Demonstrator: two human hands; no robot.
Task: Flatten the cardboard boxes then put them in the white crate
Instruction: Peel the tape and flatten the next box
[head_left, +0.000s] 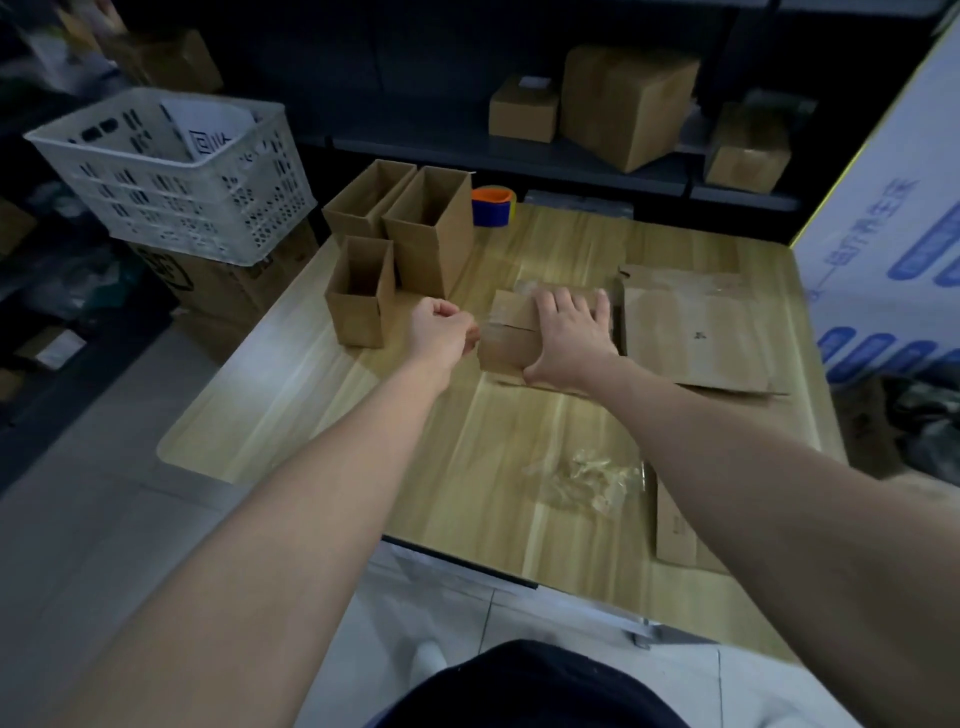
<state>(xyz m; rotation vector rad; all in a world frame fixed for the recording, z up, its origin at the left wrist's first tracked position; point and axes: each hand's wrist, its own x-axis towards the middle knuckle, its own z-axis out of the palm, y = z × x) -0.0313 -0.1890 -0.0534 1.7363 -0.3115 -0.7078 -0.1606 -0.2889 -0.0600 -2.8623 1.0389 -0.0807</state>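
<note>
Clearly, box in hand: small taped box (511, 332), lay mid-table (322, 395), pressed under the right hand (569, 340), palm open and flat.
Left hand (439, 332): fingers curled shut, pinched at the tape (480, 328) on the box edge, probably peeling.
Handling: judged light, stiff along creases; best taken by flap edges.
Upright boxes (428, 234): three, open-topped.
Flattened pieces (691, 338): at least two.
White crate (176, 171): one, left of the table.

Blue Chinese characters running down the big white carton (893, 208) at the right, too blurred to read, black blocky mark on a white sheet (208, 130) inside the white crate (171, 192), unreadable
</note>
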